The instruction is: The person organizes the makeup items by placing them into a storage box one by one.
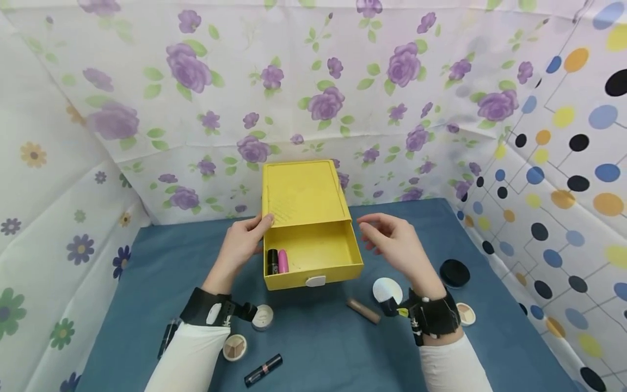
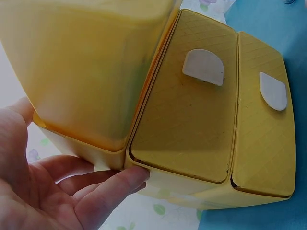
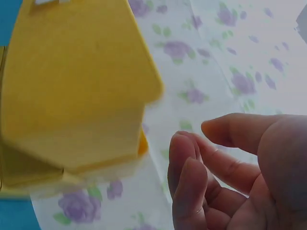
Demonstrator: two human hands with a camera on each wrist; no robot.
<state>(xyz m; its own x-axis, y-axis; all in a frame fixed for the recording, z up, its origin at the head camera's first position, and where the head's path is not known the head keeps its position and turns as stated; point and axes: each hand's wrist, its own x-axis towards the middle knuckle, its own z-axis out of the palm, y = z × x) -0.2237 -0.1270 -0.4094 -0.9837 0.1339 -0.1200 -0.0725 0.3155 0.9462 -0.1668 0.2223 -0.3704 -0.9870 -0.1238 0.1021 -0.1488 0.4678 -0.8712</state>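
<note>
A yellow drawer box (image 1: 305,190) stands at the back of the table, its top drawer (image 1: 320,253) pulled out toward me. In the drawer's left end lie a black tube (image 1: 272,262) and a pink tube (image 1: 283,261). My left hand (image 1: 243,237) grips the box at its left side, thumb on the top by the front edge and fingers along the side wall. The left wrist view shows two lower drawer fronts with white pulls (image 2: 204,66). Beside the drawer's right side, my right hand (image 1: 392,239) hovers with loosely bent fingers and nothing in them.
Below the drawer lie a brown tube (image 1: 363,311) and a round white disc (image 1: 387,291). A black round case (image 1: 454,273) and a tri-colour pan (image 1: 465,314) sit right. Nearer my left arm are a small jar (image 1: 262,317), another pan (image 1: 235,347) and a dark tube (image 1: 263,370).
</note>
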